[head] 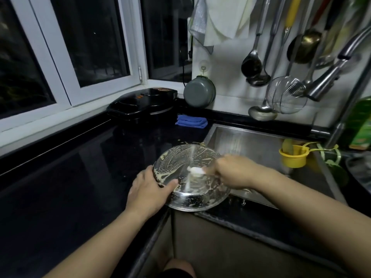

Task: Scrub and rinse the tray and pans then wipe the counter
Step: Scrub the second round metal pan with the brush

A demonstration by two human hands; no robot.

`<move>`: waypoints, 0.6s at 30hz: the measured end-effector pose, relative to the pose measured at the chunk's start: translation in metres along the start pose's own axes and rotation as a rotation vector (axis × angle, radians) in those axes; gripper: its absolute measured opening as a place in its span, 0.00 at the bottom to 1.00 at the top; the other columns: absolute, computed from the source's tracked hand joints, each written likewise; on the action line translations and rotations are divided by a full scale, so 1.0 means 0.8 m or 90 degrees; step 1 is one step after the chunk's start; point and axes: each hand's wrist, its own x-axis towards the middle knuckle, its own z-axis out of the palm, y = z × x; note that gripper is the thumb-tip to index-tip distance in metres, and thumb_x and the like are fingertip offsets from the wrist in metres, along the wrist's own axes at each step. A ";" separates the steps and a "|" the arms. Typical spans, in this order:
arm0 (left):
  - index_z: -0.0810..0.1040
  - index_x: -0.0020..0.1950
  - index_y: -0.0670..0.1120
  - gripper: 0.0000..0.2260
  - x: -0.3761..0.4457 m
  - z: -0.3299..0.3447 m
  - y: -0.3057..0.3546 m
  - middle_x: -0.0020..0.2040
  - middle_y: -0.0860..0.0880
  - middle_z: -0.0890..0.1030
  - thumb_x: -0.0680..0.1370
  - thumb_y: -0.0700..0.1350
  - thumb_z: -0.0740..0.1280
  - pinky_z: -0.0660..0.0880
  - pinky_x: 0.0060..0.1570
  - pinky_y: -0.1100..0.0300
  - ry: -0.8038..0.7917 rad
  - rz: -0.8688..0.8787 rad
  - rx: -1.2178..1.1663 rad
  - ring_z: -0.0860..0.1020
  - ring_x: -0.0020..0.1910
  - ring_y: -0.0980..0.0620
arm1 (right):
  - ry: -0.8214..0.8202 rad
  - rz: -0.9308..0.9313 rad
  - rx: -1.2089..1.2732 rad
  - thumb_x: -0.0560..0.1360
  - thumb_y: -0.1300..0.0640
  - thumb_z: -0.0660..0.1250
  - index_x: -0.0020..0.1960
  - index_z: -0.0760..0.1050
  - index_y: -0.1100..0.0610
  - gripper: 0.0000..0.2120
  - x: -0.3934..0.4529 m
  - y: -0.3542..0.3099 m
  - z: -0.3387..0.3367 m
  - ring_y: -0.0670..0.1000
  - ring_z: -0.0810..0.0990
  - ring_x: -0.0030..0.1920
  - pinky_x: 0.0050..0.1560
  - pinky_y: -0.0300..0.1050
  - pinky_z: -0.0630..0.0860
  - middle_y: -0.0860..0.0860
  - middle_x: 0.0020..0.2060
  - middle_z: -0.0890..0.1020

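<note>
I see one soapy pan (190, 177) straddling the table's (70, 177) corner edge and the sink (251, 143). My left grip (148, 189) clamps its nine-o'clock rim; my right grip (232, 171) pinches one white scrubber (195, 171) at centre. Bare table lies toward nine o'clock.

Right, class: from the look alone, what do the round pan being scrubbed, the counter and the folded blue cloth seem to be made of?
Round pan: probably stainless steel, since the rim is silvery and shiny under the smeared residue. Counter: polished black stone or something stone-like, glossy enough to mirror the window. Folded blue cloth: soft fabric, perhaps microfibre, matte with limp folds.
</note>
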 end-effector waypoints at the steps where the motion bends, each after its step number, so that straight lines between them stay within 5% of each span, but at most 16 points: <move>1: 0.58 0.81 0.49 0.42 -0.004 0.002 0.002 0.79 0.47 0.62 0.76 0.70 0.64 0.62 0.76 0.48 0.044 0.042 0.045 0.61 0.78 0.46 | 0.013 0.049 0.003 0.83 0.48 0.56 0.57 0.79 0.50 0.14 -0.003 0.026 0.002 0.57 0.81 0.48 0.44 0.49 0.76 0.53 0.47 0.81; 4: 0.68 0.78 0.51 0.32 -0.025 0.010 0.012 0.78 0.50 0.64 0.79 0.67 0.61 0.59 0.77 0.49 0.082 0.288 0.165 0.60 0.78 0.49 | 0.024 0.155 -0.027 0.80 0.59 0.57 0.68 0.74 0.39 0.22 -0.027 0.091 0.017 0.59 0.80 0.56 0.49 0.48 0.75 0.54 0.57 0.81; 6: 0.60 0.81 0.55 0.37 -0.039 0.023 0.015 0.81 0.52 0.59 0.77 0.72 0.58 0.53 0.79 0.42 -0.019 0.416 0.301 0.55 0.81 0.47 | 0.032 0.193 -0.004 0.79 0.61 0.57 0.71 0.71 0.37 0.26 -0.046 0.111 0.032 0.59 0.80 0.57 0.46 0.47 0.72 0.55 0.58 0.81; 9: 0.51 0.84 0.52 0.47 -0.046 0.045 0.016 0.81 0.43 0.63 0.71 0.61 0.72 0.63 0.70 0.27 -0.063 0.465 0.508 0.61 0.79 0.35 | 0.068 0.237 0.087 0.80 0.59 0.59 0.70 0.73 0.37 0.24 -0.065 0.132 0.054 0.59 0.79 0.56 0.46 0.47 0.74 0.55 0.56 0.82; 13: 0.61 0.80 0.42 0.53 -0.045 0.050 0.027 0.73 0.35 0.72 0.59 0.45 0.81 0.76 0.54 0.28 -0.033 0.486 0.593 0.74 0.68 0.28 | 0.083 0.262 0.158 0.82 0.55 0.61 0.73 0.71 0.39 0.22 -0.083 0.160 0.075 0.58 0.79 0.57 0.50 0.46 0.74 0.55 0.61 0.82; 15: 0.67 0.77 0.40 0.44 -0.044 0.039 0.038 0.70 0.35 0.75 0.63 0.41 0.78 0.77 0.50 0.29 0.013 0.521 0.645 0.77 0.64 0.28 | 0.092 0.270 0.224 0.82 0.57 0.62 0.73 0.72 0.41 0.21 -0.094 0.173 0.078 0.52 0.76 0.48 0.46 0.44 0.69 0.53 0.55 0.83; 18: 0.72 0.72 0.39 0.22 -0.031 0.020 0.059 0.63 0.37 0.79 0.78 0.41 0.60 0.80 0.44 0.36 0.133 0.560 0.649 0.81 0.56 0.32 | 0.108 0.284 0.286 0.81 0.59 0.63 0.63 0.80 0.41 0.17 -0.103 0.185 0.076 0.49 0.73 0.43 0.44 0.44 0.69 0.47 0.40 0.80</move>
